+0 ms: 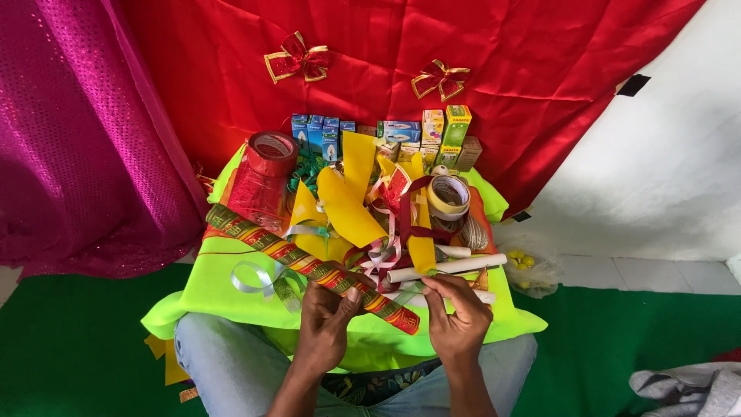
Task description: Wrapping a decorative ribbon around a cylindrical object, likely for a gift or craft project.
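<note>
The left hand [324,320] is curled, its thumb and fingertips pinching the patterned ribbon [309,266], a long red, green and gold strip that runs slantwise from the upper left of the tabletop [231,297] down to a loose end just between the two hands. The right hand [457,313] is also closed, its fingers bent around a thin pale strip near the ribbon's lower end; exactly what it grips is hard to tell. Both hands hover over the near edge of the tabletop, which is covered in bright lime-green cloth, with the person's jeans-clad knees below.

Behind the ribbon lie yellow paper pieces [347,205], a tangle of dark red and striped ribbons, and two rolled white paper tubes [448,267]. A roll of tape [448,196] sits right of centre, and a red glittery jar [261,181] stands to the left. Small boxes [386,135] line the far edge, against a red cloth backdrop [502,69] with two bows.
</note>
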